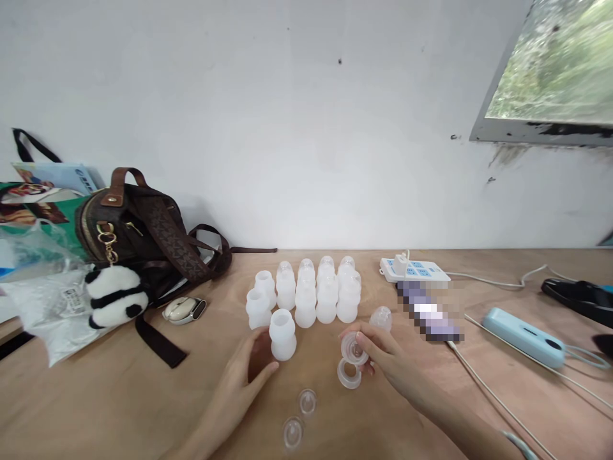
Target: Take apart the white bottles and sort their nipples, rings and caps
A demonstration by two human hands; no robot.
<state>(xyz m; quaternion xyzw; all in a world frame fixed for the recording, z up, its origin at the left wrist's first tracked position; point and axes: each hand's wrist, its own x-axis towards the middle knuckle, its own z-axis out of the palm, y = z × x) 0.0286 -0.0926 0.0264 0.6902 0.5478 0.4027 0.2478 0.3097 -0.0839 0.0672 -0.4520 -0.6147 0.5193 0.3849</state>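
No text, brand or number can be read with certainty. White print is seen on the light-blue packet (60,176) at far left; its characters are too small to be made out. Dark print is borne by the label (73,299) on the clear plastic bag (50,326), likewise illegible. Blue markings are noted on the white power strip (421,271), unresolved. The flat device (428,312) beside it is masked by pixel blocks.

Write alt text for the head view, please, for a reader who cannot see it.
The right hand holds a translucent round part over a wooden table; the left hand curves beside an open white bottle. Behind stand more bottles, most topped with clear domes.
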